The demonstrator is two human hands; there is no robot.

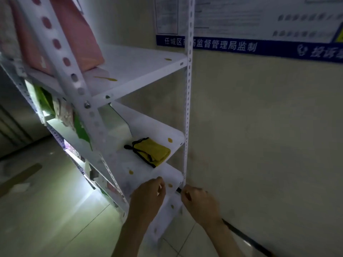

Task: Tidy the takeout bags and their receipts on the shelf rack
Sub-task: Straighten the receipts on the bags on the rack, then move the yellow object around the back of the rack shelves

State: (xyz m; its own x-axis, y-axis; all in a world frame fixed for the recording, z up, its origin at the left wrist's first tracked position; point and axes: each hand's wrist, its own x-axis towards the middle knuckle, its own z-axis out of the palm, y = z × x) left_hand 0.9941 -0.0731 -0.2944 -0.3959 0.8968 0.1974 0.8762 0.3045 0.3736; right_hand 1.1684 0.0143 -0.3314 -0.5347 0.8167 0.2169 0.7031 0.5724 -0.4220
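Both hands, left hand (148, 195) and right hand (199, 201), fingers curled with grip unclear, are reaching a low shelf (172, 175), the yellow pouch (154, 152) just above them, apparently to tidy.

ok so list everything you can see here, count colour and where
shelf rack: one, white, against the wall
takeout bag: one clearly seen, pink, top shelf left
folded pouch: one, yellow with black trim, middle shelf
bags: several, green and pale, count unclear, left on lower shelves
poster: one, white with blue band, on wall
left hand: one, at a lower shelf's edge
right hand: one, by the rack's post, grip unclear
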